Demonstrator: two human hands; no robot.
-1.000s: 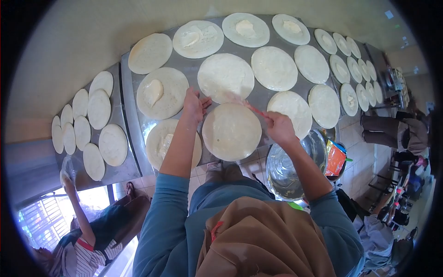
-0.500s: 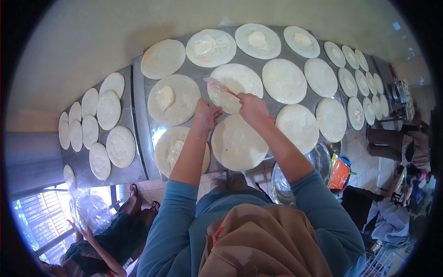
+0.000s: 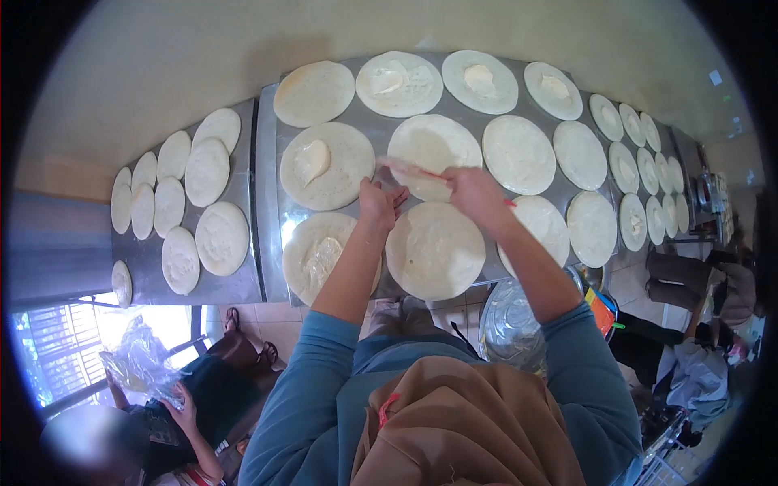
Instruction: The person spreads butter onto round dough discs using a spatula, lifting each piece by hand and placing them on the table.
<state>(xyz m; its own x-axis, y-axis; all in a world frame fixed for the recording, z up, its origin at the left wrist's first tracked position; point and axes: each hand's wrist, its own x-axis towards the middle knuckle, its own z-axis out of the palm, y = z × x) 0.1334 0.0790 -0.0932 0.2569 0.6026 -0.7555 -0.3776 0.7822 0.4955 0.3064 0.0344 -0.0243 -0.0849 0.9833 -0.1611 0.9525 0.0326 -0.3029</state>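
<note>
My right hand (image 3: 476,194) is wrapped round the red handle of a spatula (image 3: 415,170). Its pale, slightly blurred blade reaches left over a flat dough round (image 3: 433,144) in the middle row. My left hand (image 3: 382,202) is open, fingers apart, at that round's lower left edge; whether it touches the dough I cannot tell. Below both hands lies a dough round with a thin pale coating (image 3: 435,251). To the left, another round (image 3: 344,146) carries a dollop of creamy spread (image 3: 313,160). The round at lower left (image 3: 301,267) also bears a smear of spread.
More rounds cover the metal table (image 3: 270,162), some with dollops, others coated. A second table (image 3: 231,283) at left holds plain rounds. A large metal bowl (image 3: 512,320) stands below right. A person at lower left holds a clear plastic bag (image 3: 146,356); other people are at right.
The view has shifted, so the table sits further right. The spatula blade has dropped nearer the dough and lies flatter. The person at lower left has moved the plastic bag.
</note>
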